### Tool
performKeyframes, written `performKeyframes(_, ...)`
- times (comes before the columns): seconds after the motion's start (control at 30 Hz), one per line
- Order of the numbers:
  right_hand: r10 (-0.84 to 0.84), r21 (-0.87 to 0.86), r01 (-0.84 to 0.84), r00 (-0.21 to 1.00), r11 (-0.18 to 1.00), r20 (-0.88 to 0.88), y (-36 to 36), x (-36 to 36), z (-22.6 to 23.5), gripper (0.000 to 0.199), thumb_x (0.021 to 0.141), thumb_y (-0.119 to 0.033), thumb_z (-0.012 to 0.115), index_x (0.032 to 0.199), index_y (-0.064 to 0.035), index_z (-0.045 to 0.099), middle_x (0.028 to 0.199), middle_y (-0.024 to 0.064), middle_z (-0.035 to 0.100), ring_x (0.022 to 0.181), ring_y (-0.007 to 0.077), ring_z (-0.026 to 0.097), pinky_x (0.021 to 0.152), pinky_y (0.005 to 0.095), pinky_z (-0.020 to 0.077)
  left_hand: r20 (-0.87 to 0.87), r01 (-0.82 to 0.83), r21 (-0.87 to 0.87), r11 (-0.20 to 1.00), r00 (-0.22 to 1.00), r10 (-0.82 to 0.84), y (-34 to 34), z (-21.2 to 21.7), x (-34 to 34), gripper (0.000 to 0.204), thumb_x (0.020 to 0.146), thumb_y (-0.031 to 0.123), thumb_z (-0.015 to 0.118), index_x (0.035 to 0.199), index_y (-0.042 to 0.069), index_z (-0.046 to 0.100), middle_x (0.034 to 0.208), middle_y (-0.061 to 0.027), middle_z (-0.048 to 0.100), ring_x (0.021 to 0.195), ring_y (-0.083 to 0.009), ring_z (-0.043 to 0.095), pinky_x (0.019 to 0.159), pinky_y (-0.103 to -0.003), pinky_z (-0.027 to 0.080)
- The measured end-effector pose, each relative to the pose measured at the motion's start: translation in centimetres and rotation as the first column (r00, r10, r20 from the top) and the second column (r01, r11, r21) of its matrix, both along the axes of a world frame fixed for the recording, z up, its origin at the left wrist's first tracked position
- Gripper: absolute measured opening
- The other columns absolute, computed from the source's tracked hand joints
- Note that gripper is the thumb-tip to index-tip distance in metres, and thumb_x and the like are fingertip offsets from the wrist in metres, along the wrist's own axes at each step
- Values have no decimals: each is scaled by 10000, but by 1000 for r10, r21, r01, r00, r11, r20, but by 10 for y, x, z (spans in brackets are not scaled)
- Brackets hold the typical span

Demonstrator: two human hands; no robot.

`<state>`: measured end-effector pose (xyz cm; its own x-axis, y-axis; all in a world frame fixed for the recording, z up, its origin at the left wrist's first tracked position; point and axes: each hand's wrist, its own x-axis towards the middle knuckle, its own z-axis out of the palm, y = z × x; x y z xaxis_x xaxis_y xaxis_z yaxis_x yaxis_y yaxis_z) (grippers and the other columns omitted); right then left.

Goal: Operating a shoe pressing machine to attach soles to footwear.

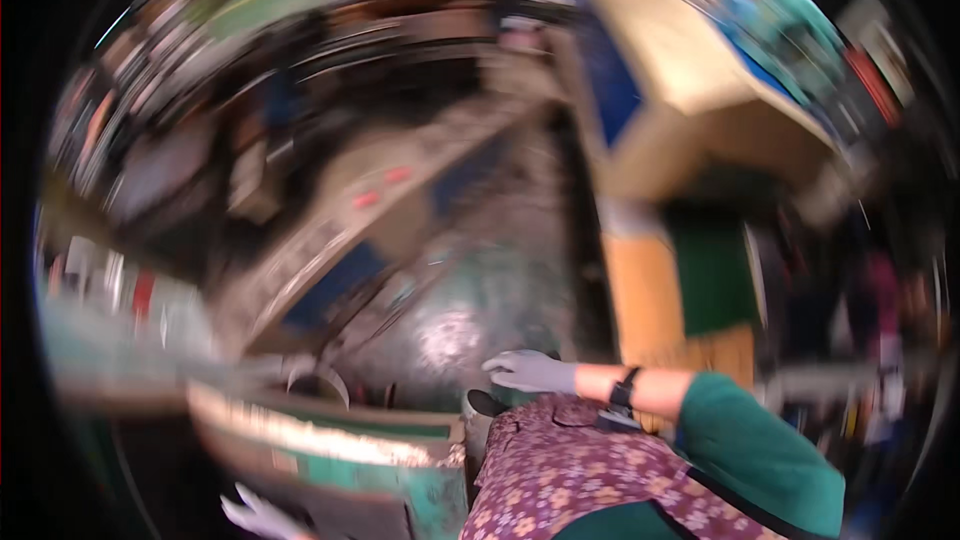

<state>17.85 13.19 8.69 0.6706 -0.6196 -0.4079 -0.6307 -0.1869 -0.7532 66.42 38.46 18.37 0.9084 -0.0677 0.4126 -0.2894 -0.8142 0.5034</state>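
Everything is smeared with motion blur, so detail is scarce. Low in the middle sits a dark round metal container (484, 406), its open rim just showing, tucked against the corner of a worn green machine housing (340, 450) with a chipped, pale, scuffed top edge. The right hand (528, 371), in a pale grey glove, hovers right above that container, fingers stretched flat and pointing left, the grip open and holding nothing; whether it touches the rim I cannot tell. A black wristband (624, 387) circles the bare forearm, then a green sleeve. The left hand (258, 517), gloved too, peeks in at the bottom edge below the housing, fingers spread, well apart from the container. A purple floral apron (580, 470) fills the foreground. Beyond, a mottled grey floor (470, 310) shines dully.
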Motion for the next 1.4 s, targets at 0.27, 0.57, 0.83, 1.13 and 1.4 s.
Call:
performKeyframes(0.27,-878,-233,944,309,235,366,45,-233,-81,142,958,-149,602,1022,-49,679,868,111,690,831,214,670,769,349,524,-398,946,-244,-212,-297,-868,-286,-88,-383,422,920,49,584,1339,-1,562,1439,-208,495,1365,-337,442,1168,-422,309)
performKeyframes(0.57,-858,-450,731,-424,-512,289,111,-528,-194,352,953,-157,579,1276,-18,574,1255,191,626,1167,361,582,1032,435,443,-530,683,-490,-541,-726,-438,-415,-234,-751,275,954,121,572,1174,2,688,1195,-197,690,1108,-340,659,1014,-399,495)
performKeyframes(0.83,-932,-727,630,-362,-272,36,132,-580,-205,512,936,-265,564,1379,-12,522,1426,211,521,1324,387,472,1123,500,316,-304,239,-190,-952,-937,-174,-627,-238,-1053,465,1022,198,588,1440,8,515,1373,-120,597,1199,-231,573,1039,-332,451)
performKeyframes(1.13,-902,-680,690,-421,-248,-98,150,-594,-206,555,884,-248,581,1385,-18,514,1460,197,500,1338,384,461,1145,520,285,-696,872,-402,-279,-488,-526,-732,-204,-1133,528,961,250,654,1413,2,539,1288,-121,602,1122,-208,567,980,-370,465)
performKeyframes(1.4,-905,-715,670,-406,-200,-127,154,-600,-198,560,891,-234,576,1401,-18,498,1456,214,503,1344,386,465,1148,531,278,-742,806,-437,-400,-574,-345,-677,-246,-1167,483,966,281,620,1377,30,586,1125,-85,658,958,-176,599,856,-363,507)
